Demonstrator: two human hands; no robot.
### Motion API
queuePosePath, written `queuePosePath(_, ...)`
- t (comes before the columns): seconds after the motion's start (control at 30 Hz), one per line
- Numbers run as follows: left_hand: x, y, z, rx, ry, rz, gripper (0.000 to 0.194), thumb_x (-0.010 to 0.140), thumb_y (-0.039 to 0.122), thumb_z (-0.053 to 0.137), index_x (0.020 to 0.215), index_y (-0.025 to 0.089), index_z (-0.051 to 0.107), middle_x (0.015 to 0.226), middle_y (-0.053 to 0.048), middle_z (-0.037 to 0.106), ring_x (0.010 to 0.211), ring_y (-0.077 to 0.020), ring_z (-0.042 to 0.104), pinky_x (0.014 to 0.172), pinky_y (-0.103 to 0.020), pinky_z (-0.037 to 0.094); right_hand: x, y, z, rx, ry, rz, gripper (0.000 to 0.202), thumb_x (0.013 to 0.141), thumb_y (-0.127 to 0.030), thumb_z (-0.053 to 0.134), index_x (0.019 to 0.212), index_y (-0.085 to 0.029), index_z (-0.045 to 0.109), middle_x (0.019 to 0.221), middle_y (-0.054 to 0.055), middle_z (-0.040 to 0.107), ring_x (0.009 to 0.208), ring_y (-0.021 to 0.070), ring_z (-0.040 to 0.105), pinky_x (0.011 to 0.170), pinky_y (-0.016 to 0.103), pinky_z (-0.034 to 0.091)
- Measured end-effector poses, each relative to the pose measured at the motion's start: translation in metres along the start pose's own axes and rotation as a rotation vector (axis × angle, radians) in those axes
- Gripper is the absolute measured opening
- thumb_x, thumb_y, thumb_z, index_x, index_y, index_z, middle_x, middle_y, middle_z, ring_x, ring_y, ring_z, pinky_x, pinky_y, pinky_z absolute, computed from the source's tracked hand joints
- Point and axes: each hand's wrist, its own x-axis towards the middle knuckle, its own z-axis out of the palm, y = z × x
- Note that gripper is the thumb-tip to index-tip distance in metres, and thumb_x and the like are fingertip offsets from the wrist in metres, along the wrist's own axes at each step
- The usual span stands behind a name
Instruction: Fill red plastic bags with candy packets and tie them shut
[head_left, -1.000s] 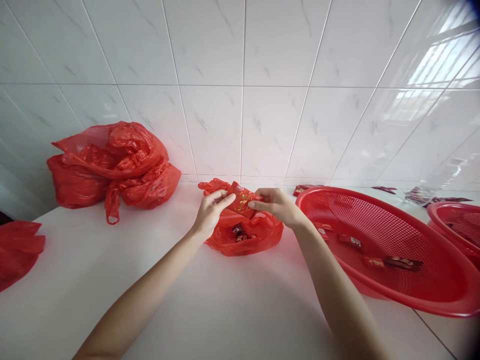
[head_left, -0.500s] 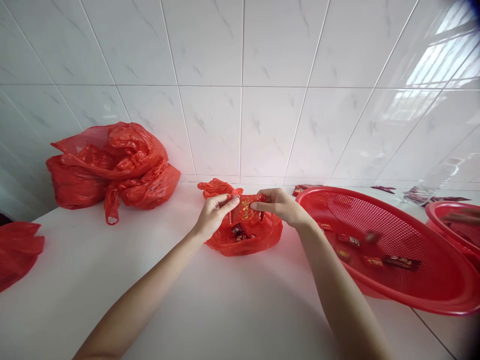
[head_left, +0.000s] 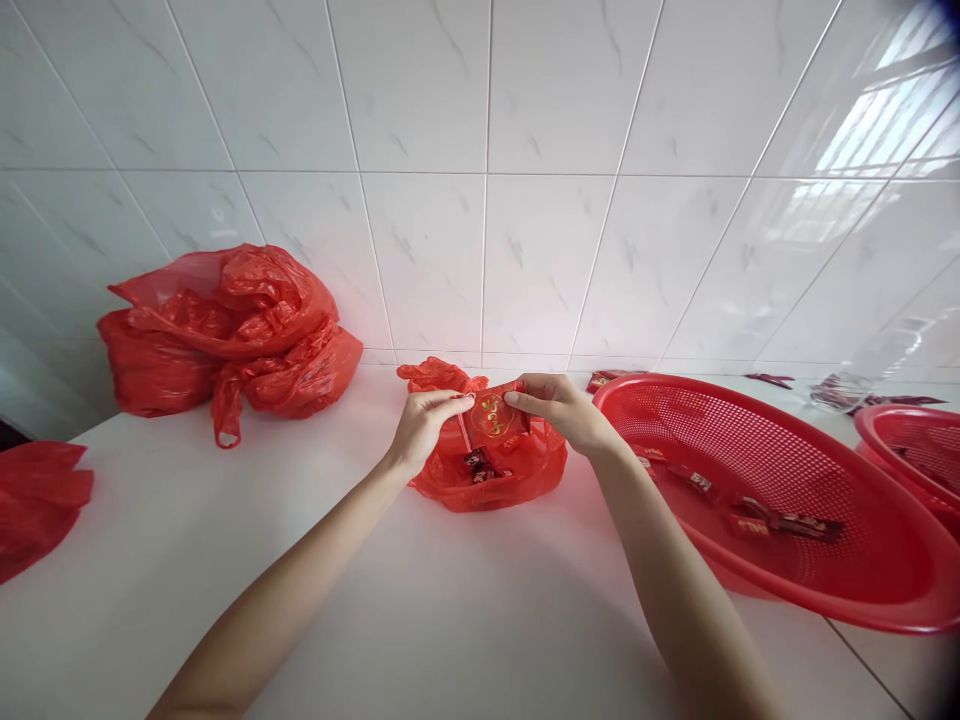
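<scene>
A red packet with gold print (head_left: 496,420) is pinched between my two hands, over an open red plastic bag (head_left: 517,487) on the white table. My left hand (head_left: 426,428) grips the packet's left edge with thumb and fingers. On the upper right edge, my right hand (head_left: 559,408) holds it with the thumb in front. Small dark-wrapped pieces (head_left: 482,468) lie inside the bag, below the packet.
A large red basket (head_left: 885,560) with several wrapped pieces stands at the right, with another red basket (head_left: 900,430) beyond it. Bulky red bags (head_left: 285,340) rest against the tiled wall at the left. More red plastic (head_left: 37,500) lies at the left edge.
The packet has tilted, its right side now higher, and its gold print has turned. Pieces in the large basket have shifted and lie still. Something over the far right basket is gone.
</scene>
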Motion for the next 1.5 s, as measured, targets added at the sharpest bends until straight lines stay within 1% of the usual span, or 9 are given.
queuePosePath(0.43,-0.002,0.001,0.001,0.118,-0.021,0.088,0.02,0.084,0.039,0.07,0.085,0.021,0.078,0.081,-0.001,0.07,0.08,-0.0175,0.058,0.076,-0.029,0.043,-0.002,-0.001,-0.002,-0.074,0.014,-0.004,0.031,0.085,-0.045,0.069,0.078,-0.015,0.069,0.073,0.002,0.067,0.068,0.0153,0.058,0.065,0.03,0.044)
queuePosePath(0.73,0.0,-0.001,0.002,0.133,-0.047,0.08,0.023,0.085,0.04,0.069,0.079,0.019,0.076,0.076,0.0,0.066,0.077,-0.0158,0.056,0.076,-0.028,0.042,-0.004,0.003,-0.005,-0.09,0.025,0.014,0.03,0.086,-0.045,0.067,0.082,-0.015,0.069,0.076,0.004,0.067,0.068,0.0156,0.058,0.062,0.029,0.044)
queuePosePath(1.0,0.003,-0.008,-0.003,0.258,-0.016,0.085,0.027,0.086,0.042,0.067,0.088,0.018,0.078,0.089,-0.004,0.073,0.093,-0.022,0.065,0.089,-0.034,0.048,-0.003,0.003,-0.001,-0.211,0.083,0.043,0.032,0.083,-0.044,0.068,0.07,-0.016,0.061,0.065,-0.001,0.058,0.062,0.0126,0.051,0.06,0.027,0.039)
queuePosePath(1.1,0.004,-0.011,-0.004,0.291,-0.002,0.057,0.028,0.083,0.039,0.07,0.1,0.017,0.076,0.104,-0.008,0.075,0.103,-0.0245,0.066,0.096,-0.038,0.049,-0.002,0.006,-0.001,-0.327,0.104,0.063,0.034,0.081,-0.042,0.068,0.062,-0.017,0.054,0.057,-0.004,0.05,0.057,0.0105,0.044,0.055,0.026,0.034)
queuePosePath(1.2,0.005,-0.014,-0.004,0.329,0.011,0.046,0.034,0.08,0.033,0.072,0.111,0.018,0.072,0.112,-0.009,0.073,0.107,-0.0243,0.066,0.099,-0.04,0.05,0.001,0.013,-0.002,-0.443,0.095,0.083,0.031,0.081,-0.038,0.066,0.062,-0.017,0.055,0.056,-0.004,0.051,0.056,0.0105,0.043,0.054,0.026,0.032)
queuePosePath(1.27,0.005,-0.015,-0.004,0.375,0.004,0.056,0.033,0.081,0.03,0.07,0.112,0.018,0.071,0.113,-0.009,0.073,0.109,-0.0234,0.066,0.101,-0.04,0.05,0.002,0.019,-0.003,-0.516,0.096,0.112,0.023,0.083,-0.034,0.064,0.069,-0.016,0.062,0.06,-0.002,0.056,0.058,0.0117,0.047,0.055,0.026,0.035)
queuePosePath(1.33,0.004,-0.015,-0.004,0.439,-0.011,0.069,0.031,0.082,0.028,0.067,0.112,0.019,0.07,0.117,-0.008,0.071,0.112,-0.0225,0.064,0.103,-0.039,0.049,0.004,0.025,-0.003,-0.59,0.096,0.167,0.019,0.084,-0.03,0.063,0.094,-0.015,0.069,0.074,0.002,0.066,0.067,0.0146,0.056,0.061,0.026,0.041)
queuePosePath(1.4,0.002,-0.014,-0.004,0.516,-0.026,0.092,0.029,0.083,0.027,0.064,0.111,0.02,0.07,0.121,-0.007,0.069,0.114,-0.0217,0.063,0.105,-0.038,0.047,0.005,0.03,-0.003,-0.69,0.115,0.213,0.04,0.084,-0.027,0.064,0.122,-0.015,0.064,0.097,0.008,0.071,0.085,0.0189,0.063,0.07,0.028,0.047)
queuePosePath(1.5,-0.001,-0.01,-0.006,0.646,-0.096,0.097,0.026,0.083,0.025,0.061,0.106,0.02,0.071,0.117,-0.006,0.069,0.111,-0.0212,0.063,0.101,-0.035,0.048,0.005,0.031,-0.002,-0.818,0.151,0.205,0.049,0.086,-0.029,0.063,0.133,-0.015,0.058,0.119,0.015,0.066,0.105,0.0243,0.062,0.084,0.033,0.049)
